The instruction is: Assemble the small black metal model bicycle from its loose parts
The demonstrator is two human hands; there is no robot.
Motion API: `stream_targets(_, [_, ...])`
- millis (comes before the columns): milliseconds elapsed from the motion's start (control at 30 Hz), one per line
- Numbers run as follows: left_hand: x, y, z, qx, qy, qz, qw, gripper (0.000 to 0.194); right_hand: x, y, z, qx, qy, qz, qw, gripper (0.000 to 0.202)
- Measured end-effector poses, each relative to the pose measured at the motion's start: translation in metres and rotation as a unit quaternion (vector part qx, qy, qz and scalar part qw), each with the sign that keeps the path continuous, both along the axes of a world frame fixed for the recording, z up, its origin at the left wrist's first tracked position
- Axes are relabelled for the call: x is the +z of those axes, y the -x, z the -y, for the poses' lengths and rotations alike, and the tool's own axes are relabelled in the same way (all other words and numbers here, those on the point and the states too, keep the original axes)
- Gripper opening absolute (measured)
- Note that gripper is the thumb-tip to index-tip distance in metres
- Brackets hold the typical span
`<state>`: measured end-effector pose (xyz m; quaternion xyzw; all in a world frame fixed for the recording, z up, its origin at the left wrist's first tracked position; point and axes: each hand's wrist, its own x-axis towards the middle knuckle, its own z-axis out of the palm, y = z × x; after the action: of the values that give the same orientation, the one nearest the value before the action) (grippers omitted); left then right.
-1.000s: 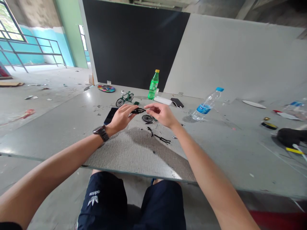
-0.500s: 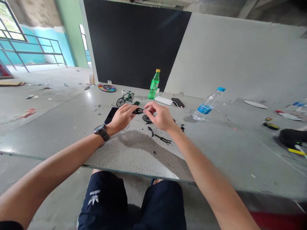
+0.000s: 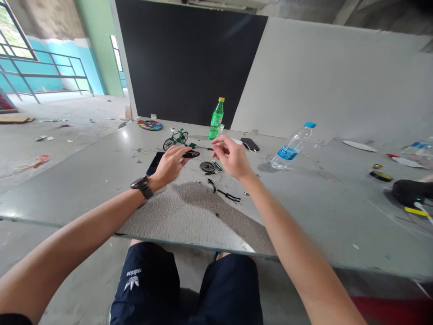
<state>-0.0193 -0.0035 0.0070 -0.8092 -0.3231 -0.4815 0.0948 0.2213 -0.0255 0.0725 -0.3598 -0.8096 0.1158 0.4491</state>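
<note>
My left hand (image 3: 170, 163) grips a black toy bicycle wheel (image 3: 191, 154) between thumb and fingers, holding it nearly flat above the table. To its right, apart from the wheel, my right hand (image 3: 230, 156) has its thumb and fingers pinched together; whatever is between them is too small to make out. A thin dark rod (image 3: 209, 149) shows beside those fingertips. Below lie a second spoked wheel (image 3: 207, 167), a small green piece (image 3: 217, 166), a curved black part (image 3: 212, 185) and a black fork-shaped part (image 3: 229, 196). Behind my left hand stands a green model bicycle (image 3: 176, 139).
A phone (image 3: 155, 163) lies partly under my left hand. Farther back are a paint palette (image 3: 149, 125), a green bottle (image 3: 216, 119) and a dark device with a white cable (image 3: 249, 144). A water bottle (image 3: 291, 149) and black tape roll (image 3: 380, 175) are to the right.
My right hand has drawn away from the wheel, slightly to the right, uncovering the second wheel and green piece. My left hand still holds its wheel, now a little lower left.
</note>
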Motion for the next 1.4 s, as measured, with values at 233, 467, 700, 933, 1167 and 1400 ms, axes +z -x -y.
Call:
stream_targets(233, [0.004,-0.007,0.008,-0.022,0.000,0.047,0.999,0.028,-0.030,-0.007,-0.034,-0.031,0.063,-0.060,0.996,0.056])
stream_targets(467, [0.007,-0.015,0.018,-0.057,0.037,0.100,0.993,0.026,-0.023,0.001,-0.019,-0.038,0.032,0.005,0.999,0.047])
stream_targets(700, [0.008,-0.020,0.022,-0.100,0.086,0.155,0.979,0.025,-0.012,-0.005,-0.008,-0.033,-0.098,0.075,0.992,0.032])
stream_targets(933, [0.010,-0.021,0.026,-0.122,0.125,0.177,0.969,0.026,-0.007,-0.005,-0.002,-0.030,-0.115,0.115,0.986,0.032])
stream_targets(1167, [0.010,-0.020,0.028,-0.115,0.127,0.172,0.970,0.025,-0.009,-0.003,-0.002,-0.003,-0.029,0.119,0.992,0.041])
stream_targets(1400, [0.010,-0.020,0.027,-0.129,0.124,0.192,0.965,0.026,-0.019,0.005,-0.005,0.007,0.035,0.042,0.998,0.048])
